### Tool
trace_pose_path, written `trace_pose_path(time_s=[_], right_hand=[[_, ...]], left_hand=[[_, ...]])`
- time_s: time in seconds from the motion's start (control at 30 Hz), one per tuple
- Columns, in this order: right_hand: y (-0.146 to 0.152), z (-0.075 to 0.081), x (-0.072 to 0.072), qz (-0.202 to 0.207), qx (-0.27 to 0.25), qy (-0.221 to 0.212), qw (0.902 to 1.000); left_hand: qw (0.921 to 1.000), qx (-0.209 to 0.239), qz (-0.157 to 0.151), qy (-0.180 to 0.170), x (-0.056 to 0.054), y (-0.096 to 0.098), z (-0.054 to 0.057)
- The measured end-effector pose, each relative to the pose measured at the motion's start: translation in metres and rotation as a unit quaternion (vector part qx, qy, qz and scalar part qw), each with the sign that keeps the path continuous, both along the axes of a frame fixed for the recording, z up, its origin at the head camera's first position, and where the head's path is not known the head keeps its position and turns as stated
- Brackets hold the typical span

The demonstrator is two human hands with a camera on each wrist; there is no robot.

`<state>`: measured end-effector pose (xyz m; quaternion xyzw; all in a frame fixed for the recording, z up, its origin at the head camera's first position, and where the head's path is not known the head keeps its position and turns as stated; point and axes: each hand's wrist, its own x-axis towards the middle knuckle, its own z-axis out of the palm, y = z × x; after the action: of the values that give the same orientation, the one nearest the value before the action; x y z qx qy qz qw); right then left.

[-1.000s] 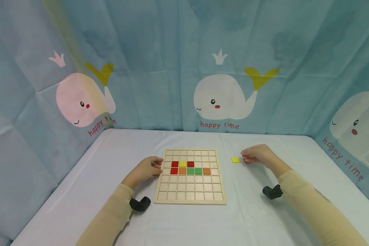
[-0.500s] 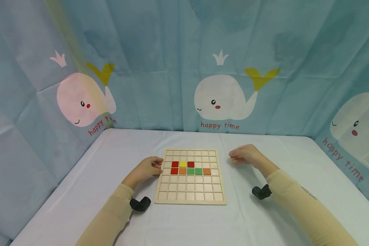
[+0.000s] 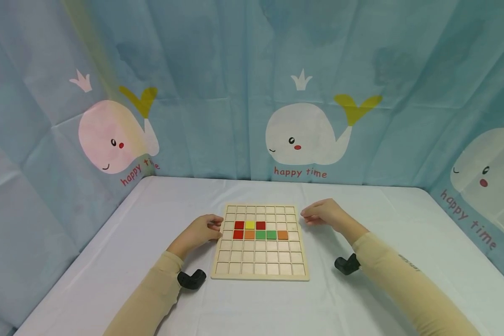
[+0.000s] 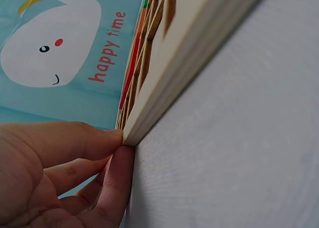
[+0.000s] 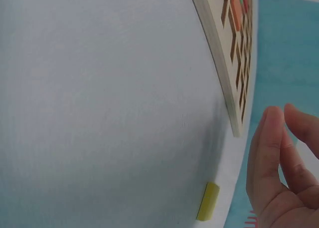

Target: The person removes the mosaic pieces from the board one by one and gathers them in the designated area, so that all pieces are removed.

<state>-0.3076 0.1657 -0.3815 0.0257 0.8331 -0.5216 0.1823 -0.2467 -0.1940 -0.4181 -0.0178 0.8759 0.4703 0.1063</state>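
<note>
On the left, my left arm, in its tan sleeve (image 3: pixel 153 284), is slanting in across a white-clothed worktop (image 3: pixel 256 308). My left hand (image 3: pixel 198 231) is holding the left edge of a wooden board (image 3: pixel 254 256); the left wrist view is showing thumb and fingertips pressing at that edge, a contact that is looking vague from above.

In the middle, the gridded board is lying flat, carrying eight tiles: red (image 3: pixel 239 225), yellow and red in one row; red, orange, two greens and orange in the row nearer me.

On the right, my right hand is hovering (image 3: pixel 328 216) just beside the board's far right corner, forearm angling inward, thumb and fingers bending close together, slightly apart. The right wrist view is revealing a loose yellow tile (image 5: pixel 208 202) lying on the worktop, which the head view is not showing.
</note>
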Motion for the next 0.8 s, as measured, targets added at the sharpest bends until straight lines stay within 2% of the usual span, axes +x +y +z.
trace_pose_path(time_s=[0.33,0.53,0.8], right_hand=[[-0.020,0.000,0.004,0.032,-0.038,-0.009,0.9987],[-0.034,0.001,0.006,0.053,-0.035,-0.006,0.9979],[-0.048,0.003,0.006,0.051,-0.019,-0.022,0.9983]], left_hand=[[1.0000,0.000,0.006,0.002,0.001,0.000,-0.001],[1.0000,0.002,0.008,0.004,0.003,-0.001,-0.001],[1.0000,-0.005,0.008,0.002,0.002,0.001,0.002]])
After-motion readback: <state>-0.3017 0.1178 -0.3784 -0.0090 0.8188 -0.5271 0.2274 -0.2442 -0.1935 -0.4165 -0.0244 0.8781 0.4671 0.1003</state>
